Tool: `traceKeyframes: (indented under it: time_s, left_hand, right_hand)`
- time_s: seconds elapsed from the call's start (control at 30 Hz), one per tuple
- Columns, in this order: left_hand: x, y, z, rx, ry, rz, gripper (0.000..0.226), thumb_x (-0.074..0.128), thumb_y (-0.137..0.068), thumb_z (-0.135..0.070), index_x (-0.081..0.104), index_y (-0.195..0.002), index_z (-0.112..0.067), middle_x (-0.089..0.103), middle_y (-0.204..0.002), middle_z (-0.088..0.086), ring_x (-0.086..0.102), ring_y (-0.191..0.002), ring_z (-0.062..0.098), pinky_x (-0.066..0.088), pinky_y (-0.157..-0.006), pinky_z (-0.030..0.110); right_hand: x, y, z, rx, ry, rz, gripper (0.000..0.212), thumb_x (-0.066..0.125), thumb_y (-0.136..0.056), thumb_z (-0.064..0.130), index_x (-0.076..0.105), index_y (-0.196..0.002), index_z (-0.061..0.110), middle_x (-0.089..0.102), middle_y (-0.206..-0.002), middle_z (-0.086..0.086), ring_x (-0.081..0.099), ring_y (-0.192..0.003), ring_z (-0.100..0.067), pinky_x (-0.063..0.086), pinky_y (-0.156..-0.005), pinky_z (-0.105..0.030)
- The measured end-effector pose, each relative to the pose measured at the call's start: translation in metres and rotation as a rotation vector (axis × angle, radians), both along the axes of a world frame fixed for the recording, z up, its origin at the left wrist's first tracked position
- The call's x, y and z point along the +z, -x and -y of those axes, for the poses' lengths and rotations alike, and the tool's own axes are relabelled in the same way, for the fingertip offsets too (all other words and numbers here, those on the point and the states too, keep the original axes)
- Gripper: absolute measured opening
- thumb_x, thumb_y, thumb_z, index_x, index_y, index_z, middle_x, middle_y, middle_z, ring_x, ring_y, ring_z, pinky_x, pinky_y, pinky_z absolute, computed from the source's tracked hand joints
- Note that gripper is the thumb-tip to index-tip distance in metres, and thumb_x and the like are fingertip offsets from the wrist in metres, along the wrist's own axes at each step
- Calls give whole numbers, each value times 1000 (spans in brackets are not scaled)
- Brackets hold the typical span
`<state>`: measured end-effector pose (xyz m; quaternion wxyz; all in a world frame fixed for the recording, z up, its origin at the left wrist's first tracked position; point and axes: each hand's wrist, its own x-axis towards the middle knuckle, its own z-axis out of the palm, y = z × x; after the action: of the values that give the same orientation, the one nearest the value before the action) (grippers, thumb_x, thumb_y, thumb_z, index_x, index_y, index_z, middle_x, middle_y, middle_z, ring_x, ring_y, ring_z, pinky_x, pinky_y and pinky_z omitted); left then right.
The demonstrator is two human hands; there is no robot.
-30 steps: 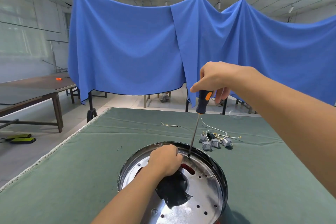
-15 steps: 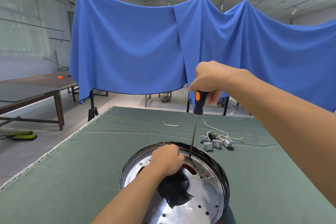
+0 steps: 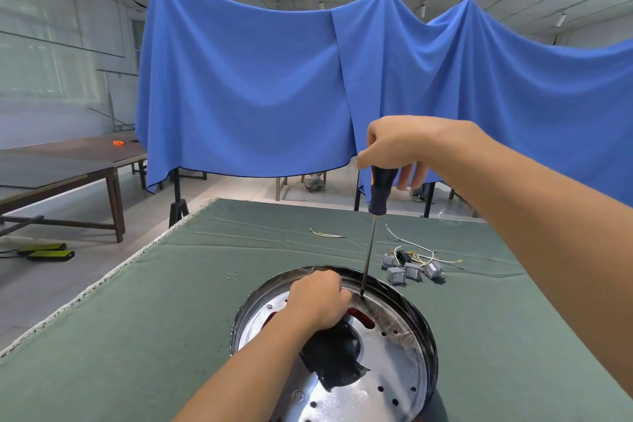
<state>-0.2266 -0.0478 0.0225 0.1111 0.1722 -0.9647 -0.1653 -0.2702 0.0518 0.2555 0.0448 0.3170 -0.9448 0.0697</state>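
While right grip (image 3: 407,144) grasps screwdriver (image 3: 378,193), left grip (image 3: 318,298) curled in round shiny metal pan (image 3: 404,363); hold unclear.

Right hand (image 3: 400,144) gripping screwdriver (image 3: 380,193), left hand (image 3: 317,300) curled inside metal pan (image 3: 394,370)

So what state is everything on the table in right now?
Screwdriver: upright, tip inside the metal dish near its far rim.
Right hand: grips the screwdriver handle.
Left hand: curled, resting in the dish; any hold is hidden.
Metal dish: flat on the green cloth.
Switches: heaped loose on the cloth.
Two screws: loose on the cloth.
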Motion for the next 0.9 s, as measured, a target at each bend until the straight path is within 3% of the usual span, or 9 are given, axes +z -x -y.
traceKeyframes:
  time_s: [0.1,0.2,0.27,0.37,0.43,0.53,0.63,0.77,0.9]
  left_hand:
    - [0,0,0,2,3,-9,20,43,-88,-30,49,-75,-16,66,-93,9,56,-84,30,38,-69,32]
    - [0,0,0,2,7,-17,20,43,-88,-29,50,-76,-15,65,-92,9,50,-77,27,37,-67,31]
    - [0,-1,0,0,4,-16,20,43,-88,-29,50,-76,-15,65,-91,8,50,-77,27,37,-67,31]
    - [0,-1,-1,3,-5,-12,19,43,-88,-29,51,-77,-16,66,-94,9,55,-83,29,38,-69,32]
    - [1,-1,-1,6,-6,-7,19,43,-87,-29,51,-78,-16,66,-94,9,57,-87,30,38,-69,32]
    - [1,-1,-2,8,-3,-1,19,43,-88,-29,52,-78,-16,66,-95,9,57,-88,30,38,-69,32]
    - [2,-3,-2,5,-4,0,19,43,-88,-29,52,-79,-15,66,-95,9,55,-85,29,38,-70,32]
    - [2,-3,-2,8,-9,6,19,42,-88,-29,50,-77,-15,66,-93,9,52,-80,28,39,-70,32]
    - [2,-3,-3,9,-8,6,19,42,-88,-29,50,-77,-15,65,-93,9,53,-80,28,38,-69,32]
  right_hand:
    - [2,-1,0,71,23,79,14,54,-87,21,53,-95,10,73,-76,-13,72,-60,-27,57,-59,-33]
    - [-4,0,-2,-3,-3,-150,19,49,-90,21,51,-76,8,63,-48,-6,59,-36,-21,44,-48,-23]
    - [-4,-2,-3,-33,-50,-254,26,49,-89,26,51,-70,9,57,-42,-3,53,-34,-19,39,-46,-22]
    - [3,-8,0,13,-95,-10,23,56,-81,30,58,-89,8,72,-71,-13,71,-58,-26,57,-61,-34]
    - [4,-8,1,79,-84,56,24,60,-81,22,57,-100,8,73,-81,-14,73,-65,-27,59,-66,-37]
    - [0,-8,2,58,-58,-30,17,59,-84,24,58,-79,8,69,-56,-8,66,-42,-21,55,-57,-29]
    - [-3,-10,3,11,-76,-140,27,57,-85,27,53,-65,9,56,-34,-2,57,-31,-18,48,-47,-23]
    - [1,-16,7,67,-69,38,18,62,-76,18,62,-86,4,71,-65,-12,71,-57,-27,58,-58,-34]
    - [-2,-15,7,-16,-15,-16,12,56,-83,13,55,-72,8,64,-48,-8,60,-39,-21,45,-46,-21]
